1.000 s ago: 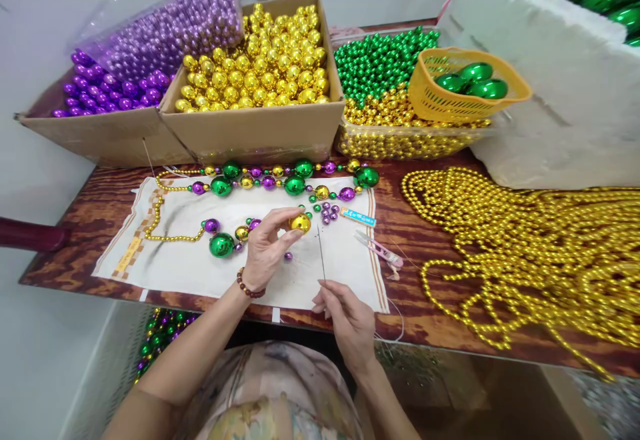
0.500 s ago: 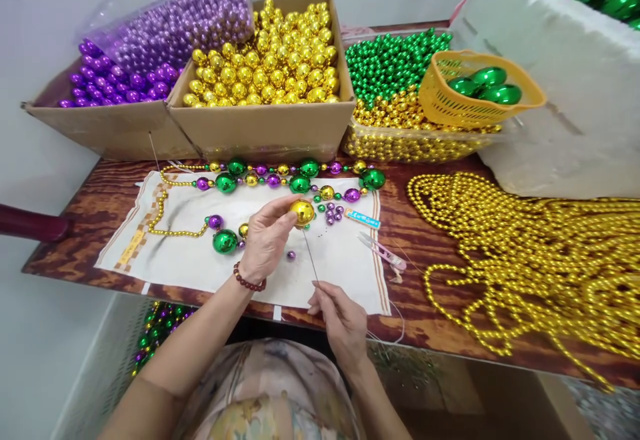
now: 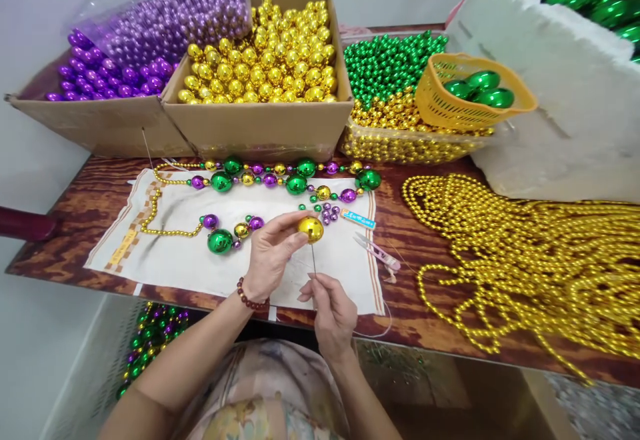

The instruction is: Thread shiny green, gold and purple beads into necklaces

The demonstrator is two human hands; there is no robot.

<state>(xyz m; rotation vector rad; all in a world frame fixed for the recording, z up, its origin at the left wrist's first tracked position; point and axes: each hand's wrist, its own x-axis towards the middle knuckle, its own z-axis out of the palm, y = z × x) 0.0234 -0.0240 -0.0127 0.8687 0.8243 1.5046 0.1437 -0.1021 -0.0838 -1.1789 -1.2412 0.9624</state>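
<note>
My left hand (image 3: 273, 253), with a beaded bracelet on its wrist, pinches a large shiny gold bead (image 3: 311, 230). Below it, my right hand (image 3: 334, 310) grips a long thin needle (image 3: 314, 260) between thumb and fingers. The needle points up and meets the underside of the bead; how far it goes in is hidden. A strand of green, purple and gold beads (image 3: 220, 241) lies on the white cloth (image 3: 175, 253) left of my hands, partly behind the left one. Farther back stretches more of the strand (image 3: 297, 184). Small purple beads (image 3: 327, 213) sit loose beyond the gold bead.
Thread snips (image 3: 377, 252) and a blue label (image 3: 358, 219) lie at the cloth's right. Gold bead chains (image 3: 520, 267) cover the table's right side. Behind stand a box of gold beads (image 3: 260, 127), a box of purple beads (image 3: 100, 123), a bead tray (image 3: 415, 147) and a yellow basket (image 3: 465, 107).
My left hand has lowered the gold bead toward my right hand, so less of the needle shows between them. The whole view has shifted slightly.
</note>
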